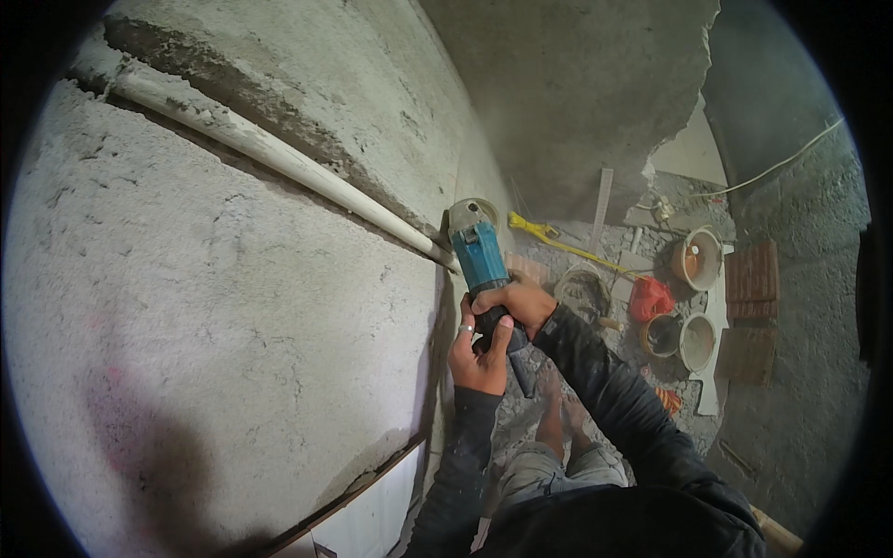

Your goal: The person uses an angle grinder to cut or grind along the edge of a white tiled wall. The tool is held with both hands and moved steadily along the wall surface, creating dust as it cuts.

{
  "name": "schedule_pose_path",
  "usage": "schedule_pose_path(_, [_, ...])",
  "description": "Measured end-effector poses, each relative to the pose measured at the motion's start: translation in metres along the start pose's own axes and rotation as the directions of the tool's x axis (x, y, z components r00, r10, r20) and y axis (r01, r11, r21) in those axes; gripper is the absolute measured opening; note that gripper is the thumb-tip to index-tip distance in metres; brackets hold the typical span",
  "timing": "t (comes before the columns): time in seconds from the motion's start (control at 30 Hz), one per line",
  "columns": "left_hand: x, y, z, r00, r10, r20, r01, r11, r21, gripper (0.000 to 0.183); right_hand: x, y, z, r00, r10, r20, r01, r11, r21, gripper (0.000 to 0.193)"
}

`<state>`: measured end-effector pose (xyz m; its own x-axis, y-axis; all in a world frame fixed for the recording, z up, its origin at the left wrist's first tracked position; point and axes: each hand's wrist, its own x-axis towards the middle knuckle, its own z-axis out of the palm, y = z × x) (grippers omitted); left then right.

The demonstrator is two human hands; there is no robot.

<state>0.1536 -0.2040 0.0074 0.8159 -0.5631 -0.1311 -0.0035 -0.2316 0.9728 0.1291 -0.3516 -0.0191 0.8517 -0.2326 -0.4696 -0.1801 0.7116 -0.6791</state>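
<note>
Our left hand (479, 365) and right hand (521, 302) clasp the long blue-and-black plastic-bodied grinder (481, 259), likely heavy, rigid, best held by its rear.

The hands (479, 369) partly hide the blue angle grinder (481, 259).

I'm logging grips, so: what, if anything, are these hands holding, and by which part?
The left hand and right hand both hold the blue-and-black angle grinder by its black rear section.
</note>
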Motion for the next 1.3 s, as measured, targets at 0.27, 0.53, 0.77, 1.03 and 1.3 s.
schedule_pose_path(0.27, [-0.004,-0.006,-0.003,0.999,0.038,0.005,-0.038,0.999,-0.012,0.063,-0.004,0.000,0.005,0.999,0.023,-0.024,-0.023,1.000,0.004,0.033])
schedule_pose_path(0.53, [-0.005,-0.015,-0.004,0.999,0.029,-0.016,-0.029,1.000,-0.004,0.065,-0.001,0.007,0.007,1.000,0.022,-0.014,-0.021,1.000,0.015,0.034])
schedule_pose_path(0.77, [-0.004,-0.018,-0.007,1.000,0.003,-0.002,-0.003,1.000,0.003,0.063,-0.002,0.007,0.011,1.000,0.011,-0.021,-0.010,1.000,0.027,0.035])
schedule_pose_path(1.03, [0.002,-0.015,0.003,1.000,0.016,-0.021,-0.016,1.000,-0.020,0.061,-0.001,-0.002,0.002,1.000,-0.027,0.006,0.027,0.999,0.025,0.034])
schedule_pose_path(1.3, [0.004,-0.006,0.015,0.999,0.041,-0.019,-0.041,0.999,-0.010,0.064,-0.008,-0.008,-0.005,0.994,-0.066,-0.083,0.067,0.998,0.009,0.032])
